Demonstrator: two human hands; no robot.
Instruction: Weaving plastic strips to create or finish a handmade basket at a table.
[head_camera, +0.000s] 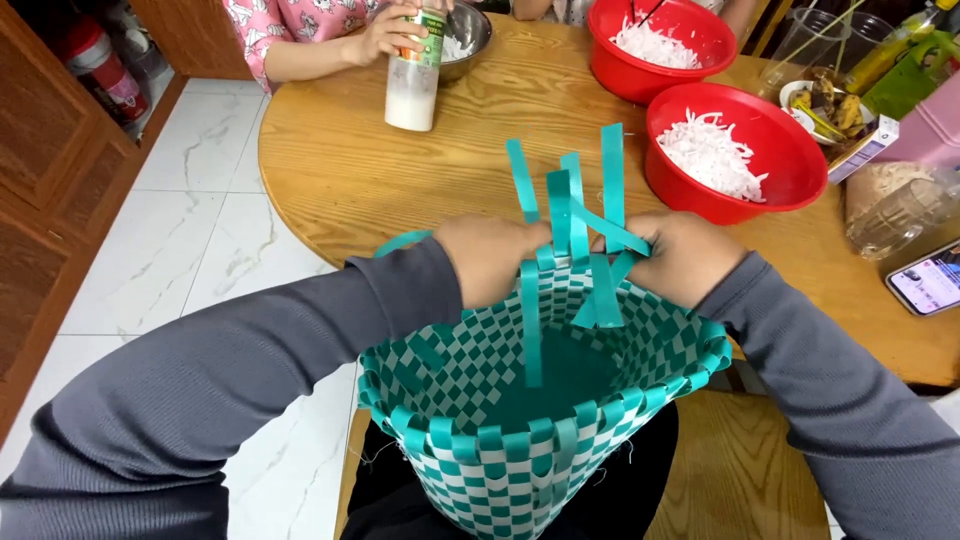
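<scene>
A: The fingers of the left hand (490, 258) and the right hand (680, 255) were clenched on the loose teal strips (580, 215) at the far rim of the woven basket (500, 440), which sat in the person's lap at the edge of the counter (340, 160).

B: And the risk?

A: I judged that a slackened pinch could let the upright strips spring back and loosen the rim weave. Beyond the basket stood two red bowls (740, 195) of white shreds, close enough for a jerked strip to flick them. Across the counter, another person's hand (385, 35) held a white bottle (413, 85).
</scene>
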